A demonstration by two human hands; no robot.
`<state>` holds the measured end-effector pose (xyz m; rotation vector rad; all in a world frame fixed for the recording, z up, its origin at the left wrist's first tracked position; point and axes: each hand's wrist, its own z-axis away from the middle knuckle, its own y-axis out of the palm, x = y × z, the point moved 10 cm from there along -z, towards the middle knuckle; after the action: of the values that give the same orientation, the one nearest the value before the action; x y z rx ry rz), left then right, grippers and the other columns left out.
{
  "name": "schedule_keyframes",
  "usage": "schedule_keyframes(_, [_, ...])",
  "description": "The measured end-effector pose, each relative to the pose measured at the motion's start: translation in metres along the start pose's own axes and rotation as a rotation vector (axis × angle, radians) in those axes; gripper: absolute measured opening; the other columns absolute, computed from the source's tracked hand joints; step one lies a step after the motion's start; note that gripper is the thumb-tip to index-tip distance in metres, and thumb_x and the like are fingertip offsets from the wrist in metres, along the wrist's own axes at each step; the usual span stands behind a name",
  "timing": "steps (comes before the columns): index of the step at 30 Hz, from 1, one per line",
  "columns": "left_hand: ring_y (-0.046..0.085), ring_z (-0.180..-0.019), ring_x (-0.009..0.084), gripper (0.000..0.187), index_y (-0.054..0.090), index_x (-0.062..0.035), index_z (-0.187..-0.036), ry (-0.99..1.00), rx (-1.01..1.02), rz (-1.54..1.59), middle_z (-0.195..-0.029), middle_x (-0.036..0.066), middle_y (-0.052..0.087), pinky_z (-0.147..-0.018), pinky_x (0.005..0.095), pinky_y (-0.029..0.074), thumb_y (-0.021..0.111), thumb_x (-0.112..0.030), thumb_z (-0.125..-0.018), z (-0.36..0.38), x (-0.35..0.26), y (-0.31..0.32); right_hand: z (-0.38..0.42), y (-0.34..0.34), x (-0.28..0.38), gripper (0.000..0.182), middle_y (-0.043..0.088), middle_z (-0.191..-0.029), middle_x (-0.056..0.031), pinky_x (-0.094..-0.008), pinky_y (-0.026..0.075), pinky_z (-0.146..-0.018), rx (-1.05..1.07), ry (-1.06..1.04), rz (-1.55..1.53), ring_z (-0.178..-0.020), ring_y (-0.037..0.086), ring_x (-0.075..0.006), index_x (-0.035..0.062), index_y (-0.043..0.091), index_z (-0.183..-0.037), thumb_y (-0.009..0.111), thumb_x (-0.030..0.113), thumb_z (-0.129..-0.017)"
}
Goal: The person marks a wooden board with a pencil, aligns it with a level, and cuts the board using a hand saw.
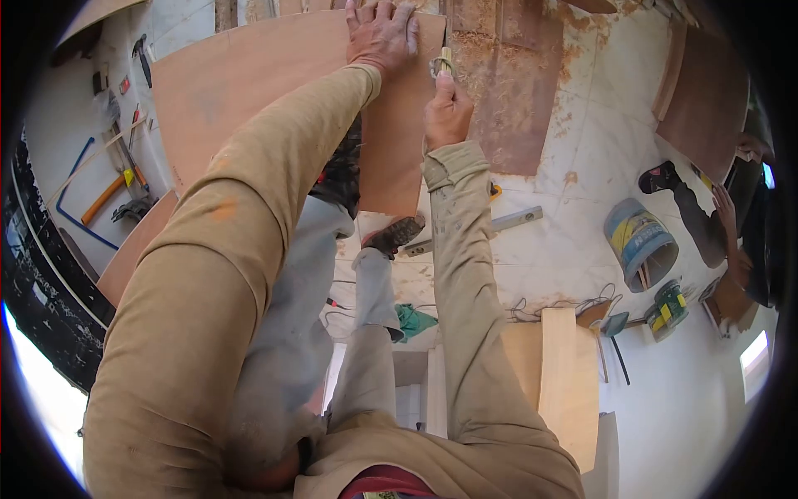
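Note:
My left hand [383, 35] lies flat on a large reddish-brown wooden board [249, 79], its fingers spread toward the far edge. In my right hand [448, 112] is a slim tool with a pale yellowish handle [446, 60], closed in the fingers just beside the board's right edge. A ring-like loop shows around the handle. Its dark, narrow far end reaches along that edge, and I cannot make out its kind. Part of my leg and a dark shoe [394, 235] show below the board.
Brown panels [519, 100] strewn with wood shavings lie to the right. A spirit level [515, 219], a blue bucket [641, 244] and a can [667, 309] are on the pale floor. Tools, including an orange-handled hammer [104, 200], lie left. Another person's hand [725, 208] is at far right.

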<state>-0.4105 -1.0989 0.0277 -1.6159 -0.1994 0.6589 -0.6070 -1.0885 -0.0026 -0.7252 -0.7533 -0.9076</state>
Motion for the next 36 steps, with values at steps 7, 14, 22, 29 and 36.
schedule_keyframes(7, [0.044,-0.136,0.0333,0.036,0.061,-0.0208,-0.131,-0.030,0.022,-0.038,-0.129,0.009,0.062,-0.121,0.0639,0.012,0.047,-0.038,-0.103,-0.003,0.003,0.009,0.181,-0.065,-0.004,0.041,0.063,-0.083,-0.0050,-0.0324,0.045,-0.069,-0.043,0.120,-0.071,-0.073,0.052,-0.0129,-0.0020,0.070,-0.118,0.047,0.030,-0.108])
schedule_keyframes(14, [0.044,-0.136,0.0331,0.037,0.061,-0.0218,-0.132,0.005,-0.021,-0.058,-0.128,0.009,0.062,-0.120,0.0648,0.012,0.047,-0.040,-0.103,0.002,0.007,0.011,0.000,0.000,-0.013,0.043,0.055,-0.068,-0.0090,-0.0383,0.042,-0.060,0.005,0.042,-0.024,-0.065,0.048,-0.0155,-0.0054,0.069,-0.108,0.051,0.034,-0.107])
schedule_keyframes(22, [0.044,-0.136,0.0333,0.036,0.061,-0.0217,-0.132,0.003,0.008,-0.074,-0.128,0.009,0.062,-0.120,0.0648,0.013,0.048,-0.038,-0.102,-0.002,0.003,0.011,0.178,-0.064,-0.010,0.042,0.067,-0.077,-0.0090,-0.0362,0.047,-0.065,-0.044,0.040,0.011,-0.070,0.054,-0.0158,-0.0027,0.068,-0.119,0.047,0.032,-0.108])
schedule_keyframes(29, [0.044,-0.136,0.0340,0.037,0.060,-0.0222,-0.133,-0.001,-0.001,-0.023,-0.129,0.009,0.061,-0.120,0.0644,0.013,0.048,-0.039,-0.102,0.002,0.001,0.007,0.013,-0.006,-0.017,0.044,0.061,-0.071,-0.0134,-0.0409,0.045,-0.064,0.028,0.014,0.116,-0.066,0.050,-0.0200,-0.0020,0.070,-0.109,0.051,0.037,-0.107])
schedule_keyframes(36, [0.044,-0.135,0.0340,0.037,0.061,-0.0219,-0.132,-0.004,-0.033,-0.071,-0.129,0.009,0.061,-0.121,0.0639,0.013,0.048,-0.039,-0.102,-0.005,0.004,0.006,0.211,-0.068,-0.009,0.056,0.062,-0.138,-0.0144,-0.0227,0.049,-0.089,0.108,0.155,-0.040,-0.098,0.063,-0.0125,-0.0071,0.043,-0.152,0.045,0.026,-0.107])
